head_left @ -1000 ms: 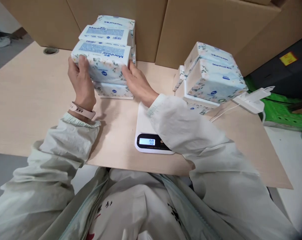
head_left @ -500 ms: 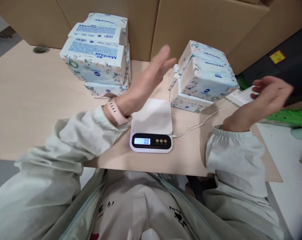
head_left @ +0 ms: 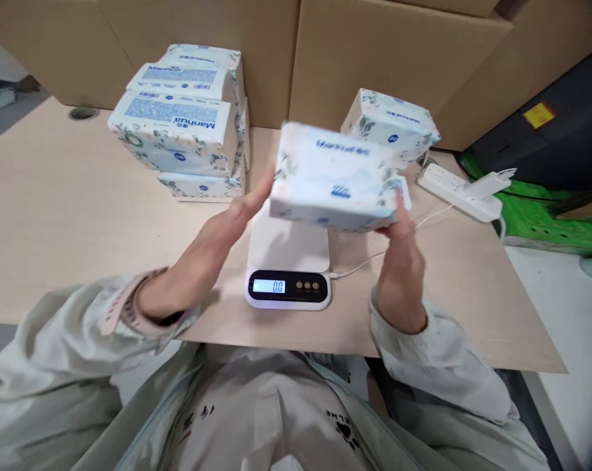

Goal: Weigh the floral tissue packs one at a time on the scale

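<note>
A floral blue-and-white tissue pack (head_left: 332, 176) is held level between my two hands, above the back of a white digital scale (head_left: 290, 248). My left hand (head_left: 202, 252) presses on the pack's left end, and my right hand (head_left: 402, 261) grips its right end, with some fingers hidden beneath or behind it. The scale's lit display reads 0.0, and the pack's shadow falls over its plate. Behind the held pack stand other tissue packs (head_left: 391, 124), partly covered by it. To the left, more tissue packs (head_left: 173, 134) are stacked in a pile.
Large cardboard boxes (head_left: 394, 59) line the back of the wooden table (head_left: 104, 248). A white power strip (head_left: 460, 190) lies at the right, beside a green crate (head_left: 541, 219). A white cable (head_left: 359, 265) runs from the scale's right side. A round cable hole (head_left: 84, 113) is at the far left.
Both hands, empty before, have closed on the front top pack of the right pile. That pack has been lifted and brought left, over the scale.
</note>
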### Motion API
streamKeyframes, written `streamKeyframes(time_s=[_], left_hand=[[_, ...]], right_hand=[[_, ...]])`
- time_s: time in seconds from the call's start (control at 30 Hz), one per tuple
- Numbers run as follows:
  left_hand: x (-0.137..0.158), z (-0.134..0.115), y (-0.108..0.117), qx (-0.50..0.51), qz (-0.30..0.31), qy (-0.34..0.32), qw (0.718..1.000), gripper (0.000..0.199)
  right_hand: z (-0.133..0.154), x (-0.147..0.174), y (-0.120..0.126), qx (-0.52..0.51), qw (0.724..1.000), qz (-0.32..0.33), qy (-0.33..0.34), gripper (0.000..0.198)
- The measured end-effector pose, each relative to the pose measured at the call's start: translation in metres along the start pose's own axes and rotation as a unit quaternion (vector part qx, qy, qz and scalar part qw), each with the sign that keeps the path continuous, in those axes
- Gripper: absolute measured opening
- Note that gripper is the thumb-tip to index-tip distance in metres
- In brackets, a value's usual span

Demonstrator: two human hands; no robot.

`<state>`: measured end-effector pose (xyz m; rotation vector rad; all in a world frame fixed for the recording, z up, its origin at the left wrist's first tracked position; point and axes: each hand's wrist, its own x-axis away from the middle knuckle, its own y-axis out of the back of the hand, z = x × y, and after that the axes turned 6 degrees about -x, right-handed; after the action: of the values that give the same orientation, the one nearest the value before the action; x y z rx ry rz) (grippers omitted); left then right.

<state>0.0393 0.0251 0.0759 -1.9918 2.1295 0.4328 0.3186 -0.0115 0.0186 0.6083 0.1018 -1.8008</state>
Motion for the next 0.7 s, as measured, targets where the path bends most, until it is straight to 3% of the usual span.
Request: streamKeyframes(time_s=[0.1,0.2,0.3,0.43,0.53,0.7], left_hand=[[0.036,0.018,0.032,0.010,0.101,0.067,0.993,0.064],[0.051,0.035,0.041,-0.041,0.115,0.046,0.991,0.062],[0.047,0.049,0.036,-0.082,0.053,-0.028,0.995,0.049],[0.032,0.064,0.025,-0.054,-0.085,-0.135,0.986,0.038],[0.026,0.072,0.023,-0.006,-0.150,-0.148,0.977,0.031],[0.027,0.077,0.026,0.009,-0.189,-0.114,0.975,0.030]], right_hand=[[-0.005,0.022,-0.013,0.003,0.994,0.104,-0.031,0.061],[-0.013,0.028,-0.018,-0.006,0.992,0.127,-0.017,0.059],[-0.013,0.025,-0.019,-0.009,0.996,0.083,-0.015,0.056],[-0.012,0.016,-0.024,-0.033,0.997,-0.074,-0.013,0.046],[-0.015,0.008,-0.026,-0.059,0.986,-0.154,-0.030,0.040],[-0.018,0.001,-0.028,-0.090,0.981,-0.170,-0.019,0.037]])
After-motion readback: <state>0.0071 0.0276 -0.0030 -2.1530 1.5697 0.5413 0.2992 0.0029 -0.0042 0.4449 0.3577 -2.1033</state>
